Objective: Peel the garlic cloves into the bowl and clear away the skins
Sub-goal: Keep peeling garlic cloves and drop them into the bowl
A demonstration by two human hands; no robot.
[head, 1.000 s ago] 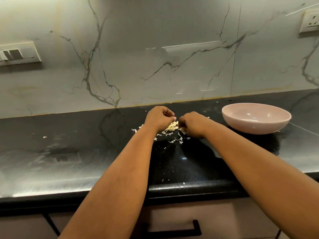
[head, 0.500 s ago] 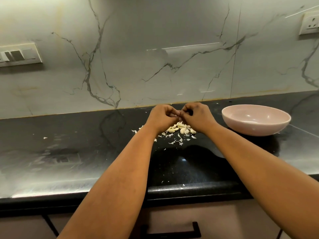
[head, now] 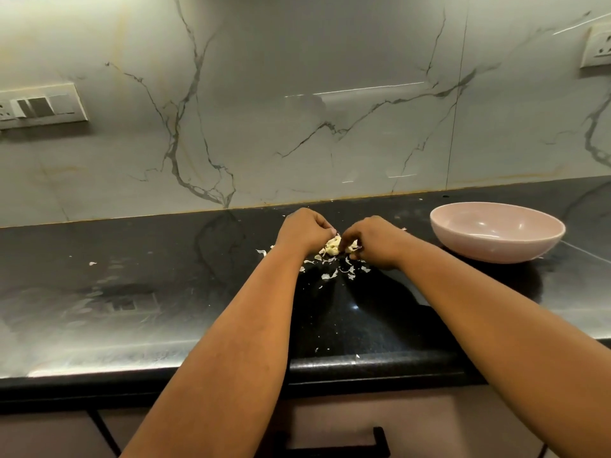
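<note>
Both hands work low over a small heap of pale, cream-coloured garlic cloves (head: pixel 333 246) near the back edge of a glossy black stone countertop (head: pixel 139 292). The left hand (head: pixel 305 231) is curled into a loose fist just left of the heap, fingertips folded under; whether anything is held between them cannot be told from this angle. The right hand (head: pixel 372 241) reaches in from the other side with fingers bent down into the cloves, its fingertips touching the heap; whether it has hold of a single clove is hidden.

Thin, papery white garlic skins (head: pixel 334 275) lie scattered on the counter around and in front of the heap, with smaller flecks trailing toward the front edge and one stray flake (head: pixel 93 263) well off to the left.

A wide, shallow, smooth pink bowl (head: pixel 542 238) sits on the counter to the right of the hands, apart from them; no cloves show in the part of its inside that is visible.

Behind the counter rises a polished grey marble-patterned backsplash (head: pixel 297 110) with dark veins, carrying a white switch plate (head: pixel 41 105) at left and a white socket (head: pixel 596 46) at the upper right. A dark drawer handle (head: pixel 334 449) shows below the front edge.
</note>
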